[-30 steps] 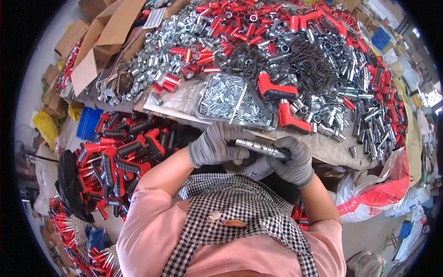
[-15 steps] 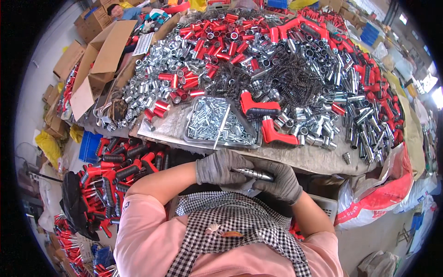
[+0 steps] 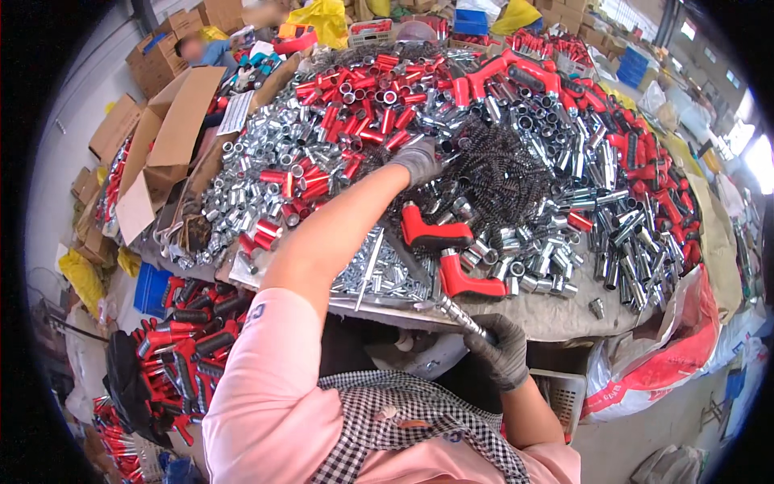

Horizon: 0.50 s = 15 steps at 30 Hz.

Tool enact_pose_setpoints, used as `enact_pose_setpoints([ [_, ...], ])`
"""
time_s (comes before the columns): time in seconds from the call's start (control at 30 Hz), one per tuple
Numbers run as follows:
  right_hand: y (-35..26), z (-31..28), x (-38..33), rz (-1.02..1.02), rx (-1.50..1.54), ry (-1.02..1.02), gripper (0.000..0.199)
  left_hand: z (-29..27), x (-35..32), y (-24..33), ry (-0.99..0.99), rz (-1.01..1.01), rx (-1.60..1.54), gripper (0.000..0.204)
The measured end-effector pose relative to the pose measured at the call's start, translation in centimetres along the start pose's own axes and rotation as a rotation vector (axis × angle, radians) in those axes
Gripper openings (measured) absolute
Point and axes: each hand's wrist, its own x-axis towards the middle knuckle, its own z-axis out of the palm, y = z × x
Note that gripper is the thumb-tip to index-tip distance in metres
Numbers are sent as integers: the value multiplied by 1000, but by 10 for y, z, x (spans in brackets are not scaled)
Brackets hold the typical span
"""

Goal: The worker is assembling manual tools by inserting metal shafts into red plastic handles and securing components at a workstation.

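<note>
The metal shaft [image 3: 459,316] sits at the table's [image 3: 564,316] near edge, held upright-tilted in the right hand [image 3: 501,348], whose grip is wrapped fully closed around its lower end. The step looks like fetching the next part for it: the left hand [image 3: 417,161] reaches out to the pile of dark springs [image 3: 500,173], fingers curled down among them, though whether its grip has one yet cannot be told. Next comes a clean pick from the tangle.
</note>
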Motion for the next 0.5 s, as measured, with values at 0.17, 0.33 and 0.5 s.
enact_pose_setpoints([
  [0.17,3,-6,-8,35,62,97,35,16,20,18,-118,172,-142,64],
  [0.33,-5,8,-8,41,126,94,37,-14,13,8,-364,35,124,58],
  [0.5,-1,18,-16,55,109,82,34,-107,-97,38,-247,-87,-347,46],
])
